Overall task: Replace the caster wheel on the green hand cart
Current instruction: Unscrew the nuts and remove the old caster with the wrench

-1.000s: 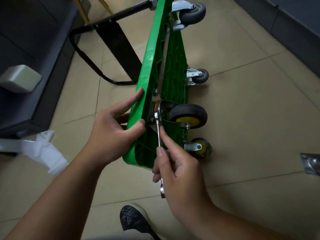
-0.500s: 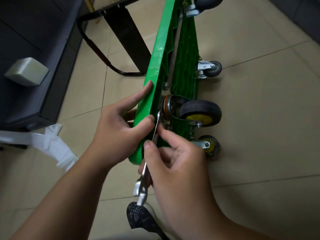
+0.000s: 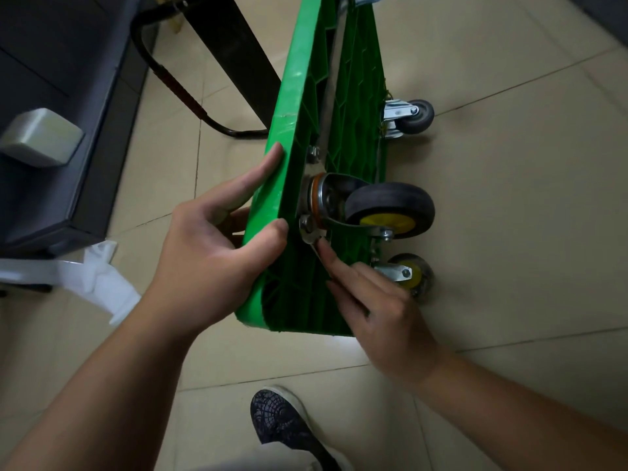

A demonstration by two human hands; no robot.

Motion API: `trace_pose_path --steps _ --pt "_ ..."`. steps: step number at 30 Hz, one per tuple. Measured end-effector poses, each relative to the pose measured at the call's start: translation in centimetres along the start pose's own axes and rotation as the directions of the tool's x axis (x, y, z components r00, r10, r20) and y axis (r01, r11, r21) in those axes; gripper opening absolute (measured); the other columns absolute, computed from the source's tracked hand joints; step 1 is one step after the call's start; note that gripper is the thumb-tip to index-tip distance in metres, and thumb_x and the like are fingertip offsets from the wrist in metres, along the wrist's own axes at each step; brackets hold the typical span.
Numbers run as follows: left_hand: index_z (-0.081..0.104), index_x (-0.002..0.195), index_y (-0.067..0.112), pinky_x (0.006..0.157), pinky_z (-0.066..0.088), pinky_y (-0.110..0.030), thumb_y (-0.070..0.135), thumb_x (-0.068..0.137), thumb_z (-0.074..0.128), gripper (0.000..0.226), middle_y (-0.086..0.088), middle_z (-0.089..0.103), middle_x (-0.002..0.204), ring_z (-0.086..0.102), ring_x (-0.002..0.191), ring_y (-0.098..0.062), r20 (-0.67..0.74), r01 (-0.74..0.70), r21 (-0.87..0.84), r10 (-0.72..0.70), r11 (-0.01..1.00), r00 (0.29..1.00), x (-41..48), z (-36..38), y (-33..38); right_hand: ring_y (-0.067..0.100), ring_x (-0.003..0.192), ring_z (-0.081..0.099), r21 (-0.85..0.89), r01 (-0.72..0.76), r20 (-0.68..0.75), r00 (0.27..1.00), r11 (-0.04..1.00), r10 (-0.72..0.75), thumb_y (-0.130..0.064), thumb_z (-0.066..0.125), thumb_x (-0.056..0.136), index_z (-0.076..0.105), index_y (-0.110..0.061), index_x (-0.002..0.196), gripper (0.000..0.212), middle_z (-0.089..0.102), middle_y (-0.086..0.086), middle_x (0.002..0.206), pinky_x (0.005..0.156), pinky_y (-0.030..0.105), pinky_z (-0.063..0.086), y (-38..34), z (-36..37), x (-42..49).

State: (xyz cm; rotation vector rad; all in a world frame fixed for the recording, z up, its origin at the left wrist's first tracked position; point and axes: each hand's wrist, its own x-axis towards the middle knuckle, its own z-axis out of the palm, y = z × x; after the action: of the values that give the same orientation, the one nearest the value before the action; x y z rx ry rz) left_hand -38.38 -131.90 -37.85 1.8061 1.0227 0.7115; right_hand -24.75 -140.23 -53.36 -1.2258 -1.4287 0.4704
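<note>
While my left hand [image 3: 204, 266] grips the green plastic cart [image 3: 295, 96], my right hand [image 3: 380, 311] pinches a steel wrench [image 3: 311, 236]. Seat it squarely.

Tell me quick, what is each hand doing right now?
Left hand: closed, gripping the green cart by its edge.
Right hand: closed, holding a wrench on a bolt.

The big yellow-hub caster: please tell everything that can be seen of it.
The caster has a black, rubber-looking tyre on a yellow hub, held in a dark metal fork by an axle bolt. A swivel with an orange ring joins it to the underside of the cart, which stands on its edge, so the wheel sticks out sideways, off the floor. A wrench, held by the right hand, sits at a nut at its base.
</note>
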Motion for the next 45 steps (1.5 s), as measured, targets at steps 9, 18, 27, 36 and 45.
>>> trace_pose_path --steps 9,18,27,36,45 --pt "0.057 0.144 0.030 0.083 0.062 -0.030 0.021 0.082 0.070 0.064 0.012 0.066 0.137 0.071 0.115 -0.015 -0.015 0.023 -0.007 -0.024 1.000 1.000 0.0 0.2 0.7 -0.003 0.081 0.059 0.179 0.002 0.052 0.999 0.984 -0.011 -0.015 0.062 0.099 0.042 -0.015 0.151 0.055 0.054 -0.024 0.096 0.079 0.016 0.052 -0.5 -3.1 -3.4" --pt "0.058 0.143 0.025 0.081 0.060 -0.024 0.008 0.085 0.065 0.061 0.013 0.072 0.125 0.073 0.109 -0.012 -0.046 0.020 0.043 -0.018 0.999 0.999 0.0 0.4 1.0 0.015 0.053 0.064 0.662 -0.574 0.268 0.782 0.482 0.563 -0.016 0.064 0.098 0.046 -0.035 0.146 0.055 0.070 0.008 0.068 0.047 0.018 0.046 -10.7 -2.7 1.7" --pt "0.058 0.144 0.028 0.079 0.059 -0.021 0.012 0.085 0.066 0.061 0.015 0.071 0.122 0.072 0.105 -0.006 -0.054 0.032 0.065 -0.028 0.997 0.998 0.0 0.6 1.4 0.017 0.044 0.056 0.689 -0.622 0.325 0.724 0.372 0.609 -0.009 0.064 0.096 0.055 -0.023 0.139 0.046 0.067 0.010 0.059 0.039 0.017 0.041 -12.4 -4.2 3.2" --pt "0.058 0.144 0.021 0.082 0.058 -0.020 -0.005 0.092 0.064 0.059 0.018 0.071 0.116 0.073 0.105 -0.012 -0.069 0.028 0.049 -0.024 0.998 0.997 -0.2 0.8 1.2 0.016 0.035 0.044 0.630 -0.618 0.327 0.761 0.471 0.560 -0.012 0.061 0.098 0.060 -0.012 0.134 0.036 0.066 0.008 0.057 0.038 0.022 0.037 -12.6 -3.8 4.0" --pt "0.056 0.146 0.021 0.083 0.062 -0.026 -0.003 0.093 0.065 0.058 0.020 0.068 0.122 0.073 0.105 -0.006 -0.063 0.034 0.052 -0.030 0.998 0.998 -0.1 0.8 1.2 0.012 0.062 0.063 0.488 -0.399 0.124 0.912 0.776 0.391 -0.021 0.059 0.097 0.049 -0.049 0.141 0.053 0.065 0.007 0.069 0.063 0.030 0.057 -7.5 -0.8 -0.7"
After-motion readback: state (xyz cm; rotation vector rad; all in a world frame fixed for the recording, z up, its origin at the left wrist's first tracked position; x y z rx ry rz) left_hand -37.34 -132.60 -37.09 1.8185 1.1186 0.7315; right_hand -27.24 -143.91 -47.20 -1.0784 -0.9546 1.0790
